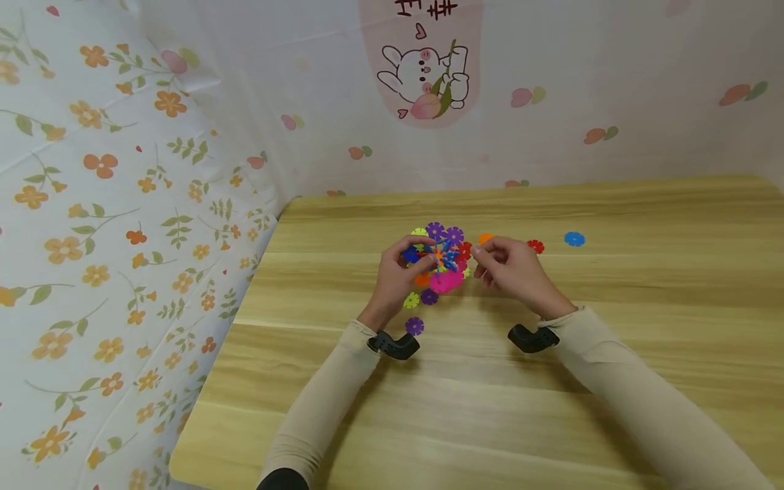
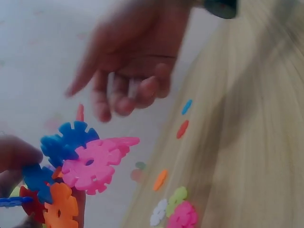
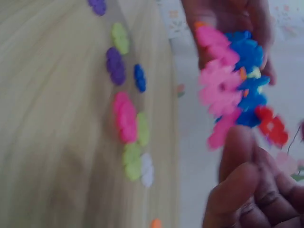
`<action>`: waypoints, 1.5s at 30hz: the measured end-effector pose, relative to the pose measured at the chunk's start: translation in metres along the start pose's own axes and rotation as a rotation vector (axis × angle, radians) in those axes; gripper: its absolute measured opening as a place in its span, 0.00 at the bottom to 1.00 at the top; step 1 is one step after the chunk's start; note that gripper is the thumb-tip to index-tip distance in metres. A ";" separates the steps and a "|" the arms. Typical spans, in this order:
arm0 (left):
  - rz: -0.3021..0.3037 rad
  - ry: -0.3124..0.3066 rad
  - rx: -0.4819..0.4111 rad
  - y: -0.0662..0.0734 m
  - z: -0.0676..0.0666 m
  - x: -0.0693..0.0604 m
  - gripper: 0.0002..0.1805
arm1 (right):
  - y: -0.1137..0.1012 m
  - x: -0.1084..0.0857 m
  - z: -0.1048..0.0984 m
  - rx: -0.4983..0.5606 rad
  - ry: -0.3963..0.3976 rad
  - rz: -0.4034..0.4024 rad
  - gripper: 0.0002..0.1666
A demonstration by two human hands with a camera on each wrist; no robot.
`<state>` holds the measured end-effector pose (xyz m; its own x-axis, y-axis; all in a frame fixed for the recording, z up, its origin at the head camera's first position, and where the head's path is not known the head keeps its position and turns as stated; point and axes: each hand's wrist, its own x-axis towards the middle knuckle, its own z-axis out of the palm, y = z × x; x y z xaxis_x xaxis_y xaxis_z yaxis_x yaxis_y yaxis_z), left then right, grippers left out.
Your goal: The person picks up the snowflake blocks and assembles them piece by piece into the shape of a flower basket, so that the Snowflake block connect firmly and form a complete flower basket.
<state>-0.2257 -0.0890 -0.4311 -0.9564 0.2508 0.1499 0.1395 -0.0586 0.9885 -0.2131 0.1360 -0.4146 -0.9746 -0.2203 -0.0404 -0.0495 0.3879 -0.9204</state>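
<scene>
Nearest of all come two beige sleeves [image 1: 331, 401], running in toward the cluster of interlocked discs [image 2: 102, 164], with a black wrist piece [image 1: 395, 346] at each cuff. And here's the left hand [image 1: 395, 272], on the cluster's left side, thumb and fingers pinching it up above the wooden bench [image 1: 429, 422]. Blue, pink, orange and red pieces bristle out at all angles! Over on the cluster's right, the right hand [image 1: 520, 269] hangs just beside it, fingers loosely bent, thumb apart from them, gripping nothing. On the bench, nearer than the cluster, lies a purple disc [image 1: 414, 326], then a yellow-green disc [image 1: 412, 300] with a dark purple disc [image 1: 429, 297] right next to it. Look just beyond the cluster: a pair of purple discs [image 1: 454, 235] peeks out, and from here I can't tell whether they're joined to it. To the cluster's right, an orange disc [image 1: 486, 238] pokes out past the right hand, a red disc [image 1: 535, 246] sits farther along, and a blue disc [image 1: 574, 239] lies well apart, outermost. Away behind the cluster hangs a pale cloth [image 1: 600, 75] with a rabbit drawing [image 1: 422, 71], and off to its left, a flowered cloth [image 1: 122, 224].
</scene>
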 end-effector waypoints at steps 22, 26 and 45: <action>0.064 -0.011 0.078 -0.006 0.008 0.000 0.11 | -0.006 0.003 0.006 0.031 0.040 0.039 0.13; 0.059 0.012 0.085 -0.007 0.008 0.000 0.12 | -0.005 0.004 0.004 0.039 0.014 0.041 0.15; -0.012 0.175 -0.065 0.017 -0.004 0.015 0.13 | 0.001 0.031 0.067 -0.756 -0.271 -0.350 0.09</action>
<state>-0.2388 -0.0901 -0.4119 -0.9887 0.0801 0.1267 0.1165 -0.1208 0.9858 -0.2285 0.0692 -0.4427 -0.7955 -0.6057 0.0166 -0.5613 0.7263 -0.3968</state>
